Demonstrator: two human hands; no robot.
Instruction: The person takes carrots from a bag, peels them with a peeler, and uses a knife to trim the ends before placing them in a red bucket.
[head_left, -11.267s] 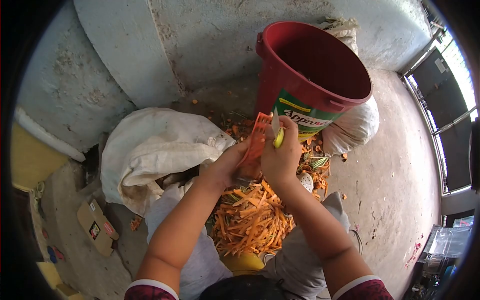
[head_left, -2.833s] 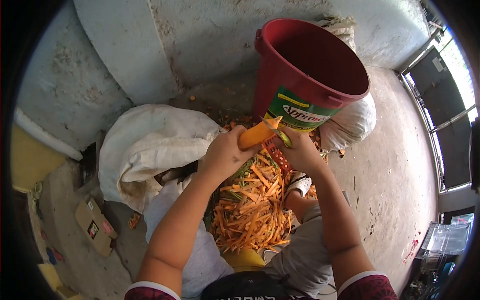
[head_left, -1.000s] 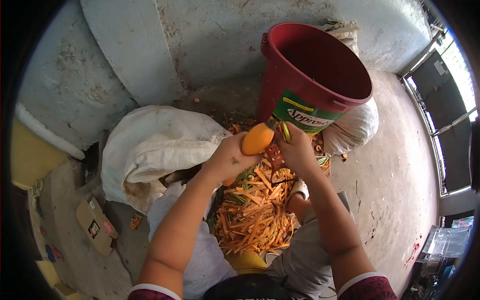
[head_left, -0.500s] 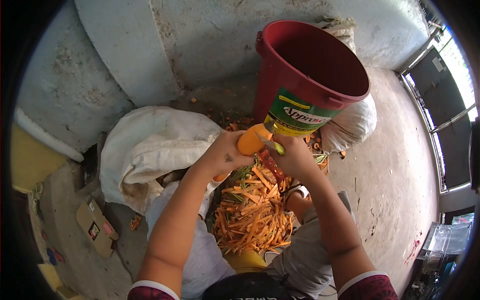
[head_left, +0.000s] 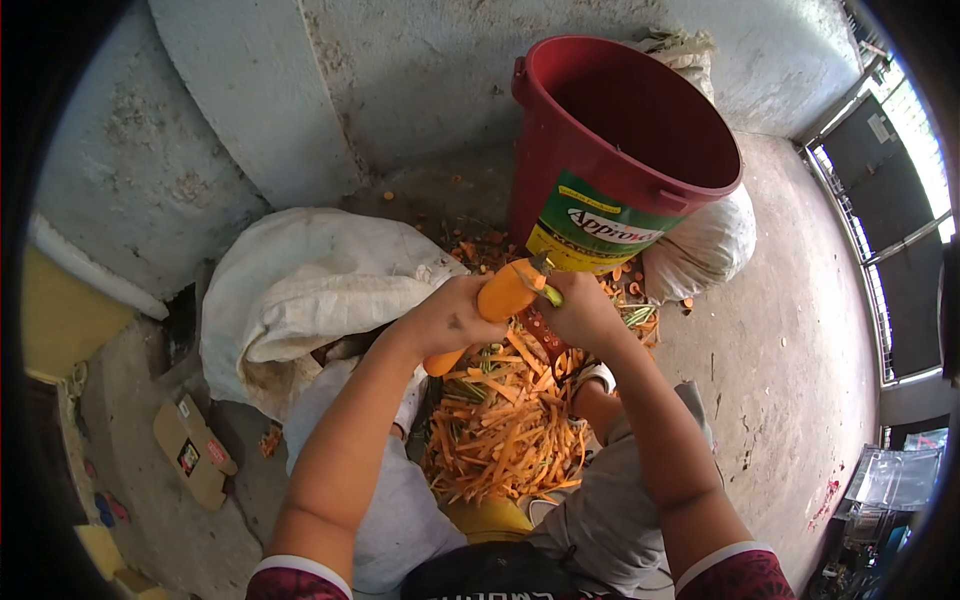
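An orange carrot, peeled and with a dark stem end, is held in my left hand, its top tilted up to the right. My right hand is closed round a tool with a yellow-green handle, right beside the carrot's stem end. A red strip with small marks hangs below my right hand. Under both hands, between my legs, lies a heap of orange peelings. The lower end of a carrot shows beneath my left hand.
A tall dark red bin with a green and yellow label stands ahead. To the left lies an open white sack; another full sack is behind the bin. Flattened cardboard lies at the left. Carrot scraps dot the floor.
The carrot has tilted and shifted slightly, and more of its lower part shows below my left hand. The blade seen beside it before is now hardly visible.
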